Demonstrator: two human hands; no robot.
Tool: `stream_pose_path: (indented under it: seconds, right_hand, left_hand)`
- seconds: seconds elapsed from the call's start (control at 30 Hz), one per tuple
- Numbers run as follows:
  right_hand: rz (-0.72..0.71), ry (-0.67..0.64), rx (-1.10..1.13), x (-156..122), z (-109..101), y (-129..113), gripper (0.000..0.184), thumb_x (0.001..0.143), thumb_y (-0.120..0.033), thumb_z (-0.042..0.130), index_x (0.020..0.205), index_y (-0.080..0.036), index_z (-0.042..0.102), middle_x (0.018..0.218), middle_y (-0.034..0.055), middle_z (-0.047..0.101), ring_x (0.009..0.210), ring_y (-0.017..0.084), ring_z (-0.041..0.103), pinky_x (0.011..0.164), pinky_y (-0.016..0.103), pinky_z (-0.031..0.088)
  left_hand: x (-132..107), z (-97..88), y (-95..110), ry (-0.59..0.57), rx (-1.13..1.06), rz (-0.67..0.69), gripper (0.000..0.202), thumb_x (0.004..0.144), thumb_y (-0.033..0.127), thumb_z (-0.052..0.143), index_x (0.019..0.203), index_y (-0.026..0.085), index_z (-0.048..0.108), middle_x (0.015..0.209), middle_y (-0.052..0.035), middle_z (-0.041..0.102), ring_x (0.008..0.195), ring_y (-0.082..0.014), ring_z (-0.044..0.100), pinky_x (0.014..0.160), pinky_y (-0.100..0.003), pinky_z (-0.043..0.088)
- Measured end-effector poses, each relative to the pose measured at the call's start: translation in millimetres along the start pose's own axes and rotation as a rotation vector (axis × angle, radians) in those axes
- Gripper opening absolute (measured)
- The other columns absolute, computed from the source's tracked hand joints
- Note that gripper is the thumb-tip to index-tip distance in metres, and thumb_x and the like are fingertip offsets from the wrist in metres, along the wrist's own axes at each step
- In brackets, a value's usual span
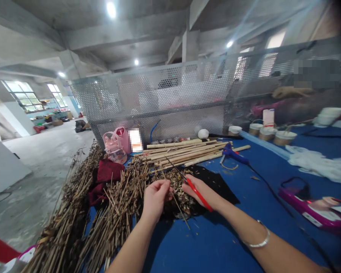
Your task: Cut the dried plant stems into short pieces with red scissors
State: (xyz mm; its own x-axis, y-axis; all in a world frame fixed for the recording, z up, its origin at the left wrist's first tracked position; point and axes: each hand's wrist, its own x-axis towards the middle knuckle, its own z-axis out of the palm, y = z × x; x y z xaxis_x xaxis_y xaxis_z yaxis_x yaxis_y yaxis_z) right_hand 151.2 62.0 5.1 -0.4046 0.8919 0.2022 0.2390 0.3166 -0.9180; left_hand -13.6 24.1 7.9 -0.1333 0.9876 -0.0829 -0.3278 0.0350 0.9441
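1. Evidently, the work centres on a thin dried stalk (182,213), slanting over a heap of clippings (184,186) between the two hands, mid-surface.
2. The left hand (156,195) is closed in a pinch, thumb against fingers, and seems to grip that stalk.
3. The right hand (200,189) is curled around red-handled scissors (199,194), blades pointing away and leftward; whether the blades are parted, I cannot tell.
4. Judging by the clippings, a fair amount of snipping is done; the stalk in hand still looks long. Much appears left: a loose pile of stalks (122,197) just left of the left hand, and a longer bundle (61,223) farther left, both look uncut.
5. The heap lies partly on a black cloth (220,184), whose corner juts out past the right hand. Beyond it, pale rods (187,152) and a blue glue gun (231,152) bound the far side, with a mesh panel (159,102) behind.
6. On the left, stalks hide the surface's edge, with concrete floor past them. The blue surface (193,246) shows between the forearms and right of the cloth, probably the easiest room for moving, though a dark cord (268,185) crosses that right side.
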Motion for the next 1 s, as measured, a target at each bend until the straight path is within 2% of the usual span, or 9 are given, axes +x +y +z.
stream_pose_path:
  seconds: [0.13, 0.33, 0.5, 0.7, 1.0]
  right_hand:
    - [0.02, -0.089, -0.105, -9, -5, 10, 0.027, 0.069, -0.04, 0.065, 0.075, -0.02, 0.048, 0.06, -0.006, 0.044, 0.053, 0.009, 0.037, 0.049, 0.02, 0.031]
    - [0.048, -0.044, -0.256, -17, 1, -2, 0.038, 0.062, -0.049, 0.068, 0.074, -0.019, 0.048, 0.066, -0.0037, 0.046, 0.058, 0.01, 0.04, 0.05, 0.02, 0.031]
    - [0.071, -0.118, -0.312, -18, 3, -2, 0.042, 0.069, -0.056, 0.059, 0.083, -0.019, 0.045, 0.069, -0.0028, 0.049, 0.059, 0.01, 0.043, 0.051, 0.02, 0.033]
    - [0.065, -0.123, -0.316, -15, 5, 14, 0.042, 0.073, -0.059, 0.053, 0.077, -0.019, 0.042, 0.059, -0.0059, 0.043, 0.05, 0.008, 0.037, 0.047, 0.02, 0.029]
    - [0.127, -0.131, -0.308, -12, 8, 17, 0.047, 0.07, -0.063, 0.052, 0.063, -0.018, 0.042, 0.054, -0.0059, 0.037, 0.049, 0.007, 0.032, 0.044, 0.019, 0.025]
  left_hand:
    - [-6, 6.8, -8, 0.017, 0.094, 0.045, 0.033, 0.06, 0.038, 0.07, 0.077, 0.012, 0.06, 0.054, 0.001, 0.059, 0.044, -0.0072, 0.05, 0.046, -0.019, 0.041]
    - [-17, 13.5, -17, -0.094, 0.223, 0.002, 0.024, 0.064, 0.032, 0.067, 0.073, 0.012, 0.058, 0.051, 0.0014, 0.057, 0.044, -0.0082, 0.051, 0.045, -0.019, 0.04]
    - [-22, 16.6, -17, -0.145, 0.245, -0.006, 0.019, 0.067, 0.029, 0.064, 0.073, 0.012, 0.058, 0.052, 0.0018, 0.056, 0.045, -0.0073, 0.05, 0.046, -0.018, 0.039]
    - [-24, 18.2, -13, -0.191, 0.311, -0.019, 0.019, 0.073, 0.029, 0.056, 0.069, 0.011, 0.059, 0.05, 0.001, 0.054, 0.043, -0.0057, 0.043, 0.044, -0.017, 0.036]
    - [-20, 17.9, -16, -0.127, 0.285, -0.052, 0.017, 0.068, 0.028, 0.059, 0.066, 0.011, 0.057, 0.048, 0.0014, 0.052, 0.042, -0.0061, 0.042, 0.043, -0.018, 0.033]
